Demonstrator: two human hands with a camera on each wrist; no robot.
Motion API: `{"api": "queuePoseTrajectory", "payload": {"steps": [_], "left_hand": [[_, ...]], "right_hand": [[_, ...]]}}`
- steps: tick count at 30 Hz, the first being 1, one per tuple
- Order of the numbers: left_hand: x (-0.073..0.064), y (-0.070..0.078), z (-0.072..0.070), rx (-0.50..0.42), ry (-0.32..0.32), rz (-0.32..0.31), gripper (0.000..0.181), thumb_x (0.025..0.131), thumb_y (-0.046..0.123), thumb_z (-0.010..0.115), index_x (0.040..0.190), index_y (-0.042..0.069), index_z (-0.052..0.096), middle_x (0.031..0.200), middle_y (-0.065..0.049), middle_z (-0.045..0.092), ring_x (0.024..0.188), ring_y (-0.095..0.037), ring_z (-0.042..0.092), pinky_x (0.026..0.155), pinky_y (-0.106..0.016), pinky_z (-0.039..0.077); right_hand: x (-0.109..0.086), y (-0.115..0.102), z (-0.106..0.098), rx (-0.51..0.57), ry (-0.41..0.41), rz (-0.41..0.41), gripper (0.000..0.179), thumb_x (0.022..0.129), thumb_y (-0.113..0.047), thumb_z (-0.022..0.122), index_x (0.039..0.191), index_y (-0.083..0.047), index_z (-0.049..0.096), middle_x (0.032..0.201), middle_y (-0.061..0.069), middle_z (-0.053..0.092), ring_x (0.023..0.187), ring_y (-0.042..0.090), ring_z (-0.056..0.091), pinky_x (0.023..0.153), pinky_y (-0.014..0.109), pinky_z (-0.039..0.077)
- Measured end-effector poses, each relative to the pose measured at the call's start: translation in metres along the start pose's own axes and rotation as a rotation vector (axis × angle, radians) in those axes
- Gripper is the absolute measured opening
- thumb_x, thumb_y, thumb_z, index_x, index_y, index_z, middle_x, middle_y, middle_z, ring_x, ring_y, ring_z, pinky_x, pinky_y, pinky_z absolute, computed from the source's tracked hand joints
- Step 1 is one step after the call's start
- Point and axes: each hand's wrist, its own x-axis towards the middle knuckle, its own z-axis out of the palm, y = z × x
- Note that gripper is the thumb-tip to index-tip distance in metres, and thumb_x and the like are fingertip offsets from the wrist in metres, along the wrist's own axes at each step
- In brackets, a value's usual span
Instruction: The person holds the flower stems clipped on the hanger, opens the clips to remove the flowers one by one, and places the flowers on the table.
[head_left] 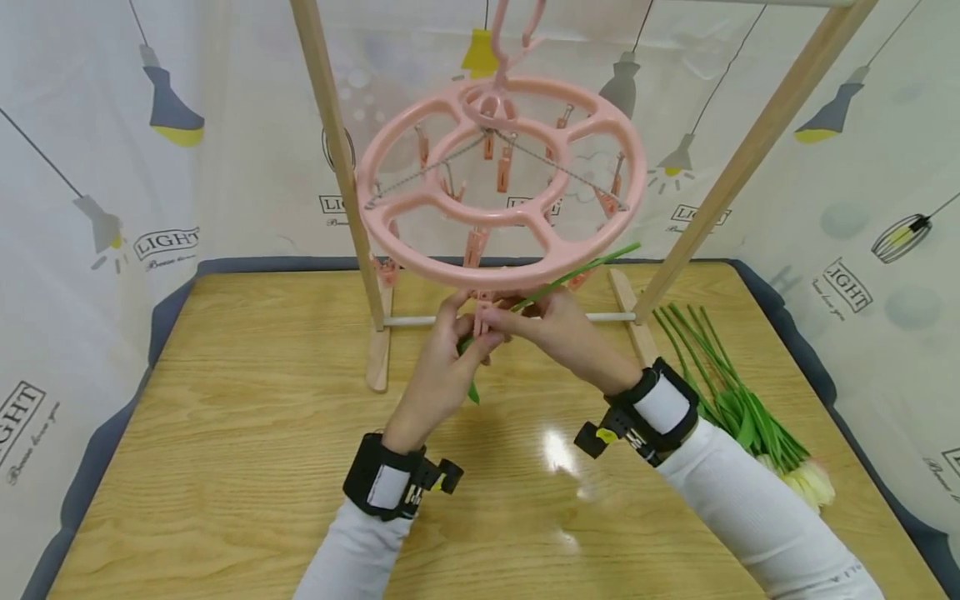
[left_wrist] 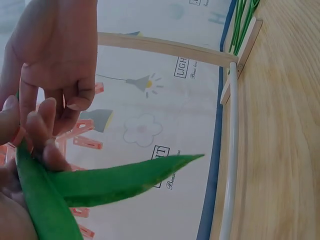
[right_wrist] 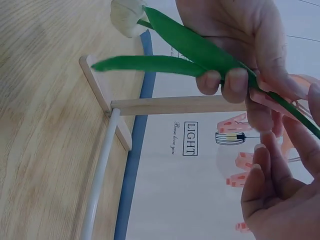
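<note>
A white artificial tulip [right_wrist: 127, 17] with green leaves [left_wrist: 115, 182] hangs flower-down. My left hand [head_left: 438, 379] curls its fingers round its stem, just above the leaves. Beside that grip is a pink clothespin [head_left: 482, 317] below the near rim of the round pink hanger [head_left: 502, 283]. My right hand [head_left: 566, 333] pinches this clothespin with thumb and fingers, close against the left fingertips. Past the right hand, the stem [head_left: 611, 257] slants up to the right. Fingers partly hide the clothespin's jaws, so I cannot tell whether the stem lies between them.
More pink clothespins [head_left: 503, 171] dangle around the hanger. A wooden stand [head_left: 750, 158] with a white crossbar [head_left: 412, 321] frames it. Several tulips [head_left: 757, 417] lie at the table's right side. Printed cloth [head_left: 262, 108] surrounds the wooden table [head_left: 247, 450].
</note>
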Motion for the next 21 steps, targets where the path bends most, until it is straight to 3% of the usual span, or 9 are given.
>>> {"api": "queuePoseTrajectory", "payload": {"steps": [4, 8, 12, 15, 18, 21], "left_hand": [[0.000, -0.001, -0.003, 0.083, 0.027, 0.054, 0.050, 0.096, 0.009, 0.058, 0.142, 0.001, 0.039, 0.109, -0.024, 0.066, 0.090, -0.025, 0.061, 0.074, -0.034, 0.051], [-0.001, 0.000, -0.007, 0.098, 0.028, 0.058, 0.044, 0.096, 0.010, 0.059, 0.136, 0.001, 0.046, 0.105, -0.023, 0.066, 0.092, -0.024, 0.063, 0.076, -0.042, 0.055], [-0.002, 0.001, -0.012, 0.127, 0.015, 0.038, 0.041, 0.098, 0.013, 0.055, 0.137, 0.003, 0.045, 0.099, -0.021, 0.068, 0.089, -0.026, 0.063, 0.075, -0.040, 0.053], [-0.003, -0.001, -0.017, 0.179, 0.012, 0.069, 0.040, 0.102, 0.016, 0.049, 0.140, 0.004, 0.042, 0.094, -0.018, 0.068, 0.080, -0.023, 0.058, 0.067, -0.032, 0.045], [-0.004, -0.003, -0.019, 0.208, 0.016, 0.120, 0.040, 0.105, 0.020, 0.040, 0.143, 0.008, 0.039, 0.090, -0.017, 0.067, 0.077, -0.022, 0.057, 0.060, -0.028, 0.036], [-0.003, -0.004, -0.019, 0.223, 0.010, 0.144, 0.043, 0.106, 0.022, 0.034, 0.149, 0.016, 0.033, 0.089, -0.016, 0.069, 0.084, -0.020, 0.063, 0.055, -0.027, 0.036]], "right_hand": [[-0.007, -0.001, -0.007, 0.002, 0.006, 0.010, 0.032, 0.096, -0.014, 0.059, 0.126, -0.004, 0.059, 0.118, 0.012, 0.063, 0.103, 0.021, 0.060, 0.089, 0.040, 0.054], [-0.019, -0.003, -0.021, 0.030, 0.012, 0.029, 0.031, 0.099, -0.015, 0.055, 0.125, 0.001, 0.060, 0.118, 0.003, 0.066, 0.110, 0.020, 0.059, 0.098, 0.042, 0.048], [-0.029, -0.002, -0.029, 0.047, 0.092, -0.030, 0.026, 0.100, -0.013, 0.053, 0.116, 0.005, 0.063, 0.102, -0.008, 0.071, 0.099, 0.017, 0.063, 0.083, 0.028, 0.053], [-0.034, -0.001, -0.029, 0.114, 0.194, -0.120, 0.021, 0.099, -0.009, 0.053, 0.110, 0.006, 0.064, 0.094, -0.009, 0.074, 0.086, 0.014, 0.067, 0.066, 0.020, 0.054], [-0.037, -0.002, -0.026, 0.229, 0.251, -0.211, 0.016, 0.098, -0.003, 0.052, 0.107, 0.001, 0.065, 0.092, -0.006, 0.077, 0.079, 0.013, 0.069, 0.058, 0.018, 0.054], [-0.036, -0.003, -0.025, 0.262, 0.278, -0.284, 0.017, 0.097, 0.002, 0.051, 0.107, -0.003, 0.064, 0.091, -0.005, 0.077, 0.075, 0.013, 0.070, 0.056, 0.017, 0.054]]}}
